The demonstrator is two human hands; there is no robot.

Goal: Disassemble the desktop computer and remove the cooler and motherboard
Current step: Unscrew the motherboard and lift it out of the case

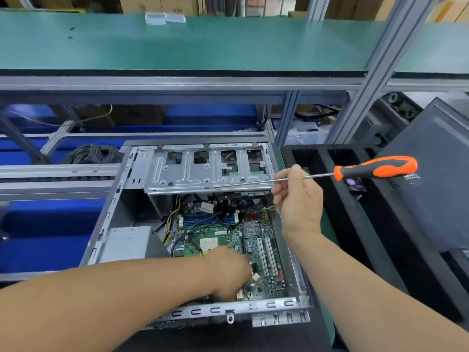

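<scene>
Desktop computer [121, 224]: one open case, lying on its side at the near middle of the workbench, its near edge rail toward you. Your left hand [228, 273]: reaching down inside the case onto the motherboard [264, 250], near the board's near edge; fingers curled downward and hidden, so you cannot tell what they hold, if anything. Your right hand [297, 201]: raised above the case's right wall, fingers pinching the metal shaft of a screwdriver [375, 167], held roughly level; orange-and-black handle out to the right, tip toward the left over the drive cage [203, 171]. Motherboard: green, seated in the case floor on the right; bare square socket area just beyond your left hand, blue memory slots toward the far side, two white expansion slots along the right. Drive cage: silver metal, spanning the far end of the case. Power supply [127, 243]: grey box, near-left corner of the case, yellow and black wires running from it toward the board. Black foam tray [330, 189]: just right of the case, with long slots. Dark side panel [439, 174]: at the right edge of the bench, tilted. Green shelf [177, 44]: above and beyond the bench.
</scene>
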